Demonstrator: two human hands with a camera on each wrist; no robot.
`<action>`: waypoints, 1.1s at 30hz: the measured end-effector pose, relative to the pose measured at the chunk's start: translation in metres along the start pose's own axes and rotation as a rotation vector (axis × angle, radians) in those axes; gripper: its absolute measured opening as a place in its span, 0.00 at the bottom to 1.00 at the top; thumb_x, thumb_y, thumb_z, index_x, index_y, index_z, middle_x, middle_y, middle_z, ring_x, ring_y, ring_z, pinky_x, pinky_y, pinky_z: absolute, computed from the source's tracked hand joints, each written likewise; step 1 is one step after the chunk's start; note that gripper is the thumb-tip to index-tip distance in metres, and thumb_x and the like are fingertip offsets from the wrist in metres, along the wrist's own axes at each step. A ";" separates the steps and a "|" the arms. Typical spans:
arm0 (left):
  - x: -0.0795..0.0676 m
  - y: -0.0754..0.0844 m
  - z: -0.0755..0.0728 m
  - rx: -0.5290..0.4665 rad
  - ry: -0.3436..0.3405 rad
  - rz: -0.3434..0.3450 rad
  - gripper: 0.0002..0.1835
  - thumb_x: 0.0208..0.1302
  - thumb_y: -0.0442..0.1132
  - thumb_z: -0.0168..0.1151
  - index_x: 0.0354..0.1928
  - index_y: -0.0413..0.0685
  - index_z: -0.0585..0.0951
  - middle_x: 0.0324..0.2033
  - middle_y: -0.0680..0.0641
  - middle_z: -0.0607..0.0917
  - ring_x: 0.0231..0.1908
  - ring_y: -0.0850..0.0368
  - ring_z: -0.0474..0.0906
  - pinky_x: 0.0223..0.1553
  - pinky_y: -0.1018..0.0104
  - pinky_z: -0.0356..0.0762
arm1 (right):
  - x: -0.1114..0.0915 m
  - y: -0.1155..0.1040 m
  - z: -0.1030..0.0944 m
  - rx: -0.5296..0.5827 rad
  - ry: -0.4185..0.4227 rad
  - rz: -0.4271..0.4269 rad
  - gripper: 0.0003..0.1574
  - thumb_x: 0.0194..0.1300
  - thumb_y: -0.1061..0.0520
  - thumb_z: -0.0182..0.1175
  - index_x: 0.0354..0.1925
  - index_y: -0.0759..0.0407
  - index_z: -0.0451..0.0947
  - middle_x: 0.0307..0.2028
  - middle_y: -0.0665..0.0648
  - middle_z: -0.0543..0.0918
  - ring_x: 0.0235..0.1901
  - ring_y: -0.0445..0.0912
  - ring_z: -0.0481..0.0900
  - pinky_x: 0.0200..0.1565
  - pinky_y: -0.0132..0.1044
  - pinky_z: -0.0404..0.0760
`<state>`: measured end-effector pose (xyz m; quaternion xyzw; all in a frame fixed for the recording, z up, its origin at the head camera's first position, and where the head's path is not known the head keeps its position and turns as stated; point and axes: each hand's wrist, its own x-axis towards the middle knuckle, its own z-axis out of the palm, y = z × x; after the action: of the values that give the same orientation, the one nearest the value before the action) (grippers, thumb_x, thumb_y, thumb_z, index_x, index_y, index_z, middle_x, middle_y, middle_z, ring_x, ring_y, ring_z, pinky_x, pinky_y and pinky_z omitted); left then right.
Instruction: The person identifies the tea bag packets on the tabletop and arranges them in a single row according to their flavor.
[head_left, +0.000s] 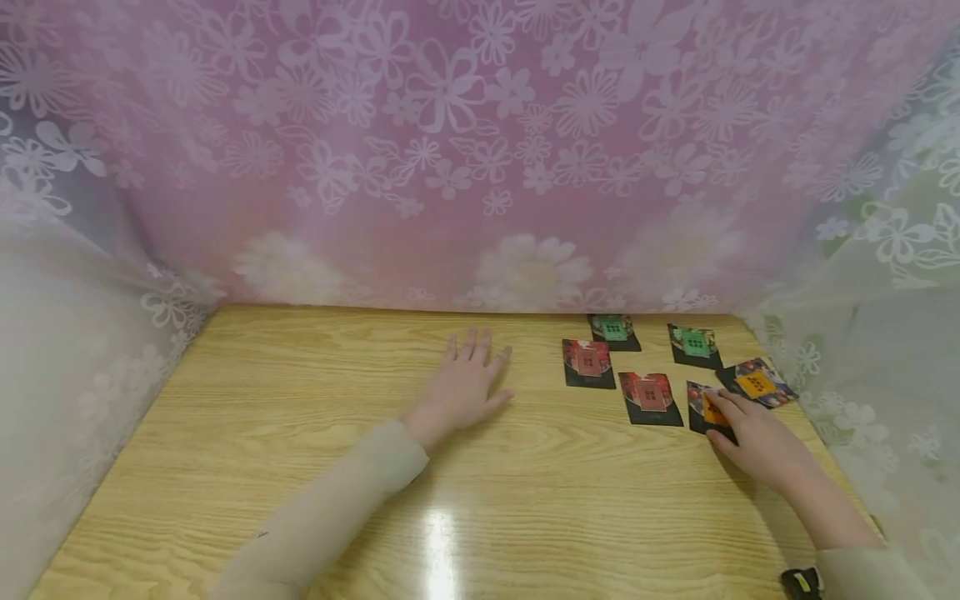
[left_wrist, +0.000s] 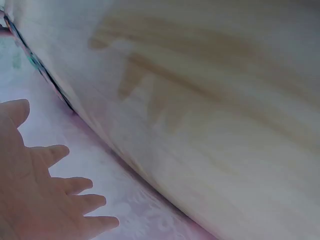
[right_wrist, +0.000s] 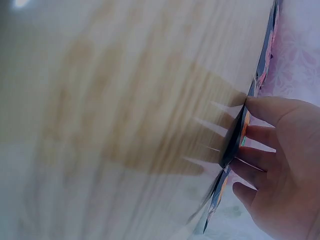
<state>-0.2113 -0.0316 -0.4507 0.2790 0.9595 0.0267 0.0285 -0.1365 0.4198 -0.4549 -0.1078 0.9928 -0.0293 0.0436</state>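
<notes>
My right hand (head_left: 761,442) holds a black-bordered card with an orange centre (head_left: 715,412), its thumb at the near edge and its fingers at the far side. In the right wrist view the card (right_wrist: 233,137) shows its dark underside edge between thumb and fingers. Just beyond it lies another orange-centred card (head_left: 754,383). Two red-centred cards, one nearer (head_left: 650,397) and one farther (head_left: 588,363), lie to the left. Behind them are two green-centred cards, a left one (head_left: 613,331) and a right one (head_left: 694,343). My left hand (head_left: 459,387), fingers spread and straight, hovers over the table holding nothing.
The wooden table (head_left: 300,467) ends at a pink flowered curtain (head_left: 420,167) at the back. Pale lace curtains hang at the left (head_left: 82,375) and right (head_left: 877,400). A small black object (head_left: 801,582) lies by the right sleeve.
</notes>
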 end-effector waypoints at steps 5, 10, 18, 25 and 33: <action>0.017 0.021 0.002 0.027 0.003 0.032 0.40 0.81 0.67 0.43 0.87 0.60 0.54 0.85 0.37 0.50 0.85 0.36 0.46 0.85 0.36 0.45 | 0.000 0.001 0.002 0.004 0.004 -0.001 0.44 0.72 0.52 0.67 0.76 0.73 0.65 0.70 0.84 0.67 0.65 0.83 0.68 0.63 0.78 0.72; 0.036 0.042 0.000 0.037 -0.007 0.061 0.39 0.82 0.66 0.43 0.87 0.60 0.54 0.86 0.39 0.49 0.85 0.39 0.46 0.86 0.41 0.45 | 0.000 0.002 0.003 0.007 0.006 -0.003 0.44 0.71 0.52 0.67 0.76 0.73 0.65 0.71 0.84 0.67 0.65 0.83 0.68 0.63 0.78 0.72; 0.066 0.074 0.000 0.088 -0.006 0.110 0.37 0.84 0.63 0.44 0.86 0.62 0.55 0.86 0.42 0.53 0.85 0.44 0.49 0.86 0.46 0.50 | 0.000 0.003 0.003 0.014 0.001 0.001 0.44 0.71 0.52 0.67 0.76 0.73 0.65 0.71 0.83 0.67 0.65 0.82 0.68 0.63 0.78 0.71; 0.086 0.093 0.005 0.183 -0.025 0.141 0.36 0.84 0.64 0.42 0.86 0.64 0.56 0.85 0.46 0.56 0.85 0.48 0.51 0.86 0.50 0.53 | 0.001 0.004 0.003 0.014 -0.008 0.003 0.44 0.72 0.52 0.67 0.76 0.73 0.65 0.71 0.83 0.67 0.66 0.82 0.68 0.63 0.78 0.71; 0.104 0.106 0.009 0.217 -0.068 0.141 0.35 0.85 0.61 0.41 0.87 0.64 0.52 0.86 0.48 0.53 0.85 0.51 0.50 0.86 0.54 0.52 | 0.001 0.004 0.001 0.017 -0.019 -0.001 0.44 0.72 0.52 0.67 0.76 0.73 0.65 0.71 0.83 0.67 0.65 0.83 0.68 0.63 0.78 0.71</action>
<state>-0.2419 0.1134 -0.4567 0.3478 0.9333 -0.0849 0.0286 -0.1386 0.4237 -0.4559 -0.1083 0.9920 -0.0365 0.0537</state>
